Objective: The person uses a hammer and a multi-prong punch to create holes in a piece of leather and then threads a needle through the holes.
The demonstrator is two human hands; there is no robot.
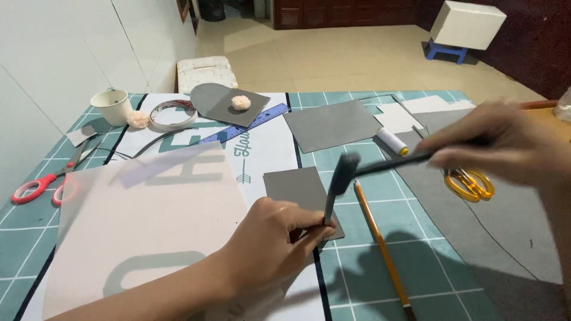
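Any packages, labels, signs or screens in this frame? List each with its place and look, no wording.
Printed sheet: flat on the cutting mat's left half, white with large teal lettering, partly under a translucent sheet.
Ruler: blue, printed, lying diagonally across the printed sheet.
White box: on a blue stool, far right; plain.
No screens.

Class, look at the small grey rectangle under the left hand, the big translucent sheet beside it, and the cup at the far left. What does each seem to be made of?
Grey rectangle: probably felt or thick card; matte, no shine.
Translucent sheet: likely tracing paper; printing shows faintly through.
Cup: seemingly white paper; thin rolled rim.
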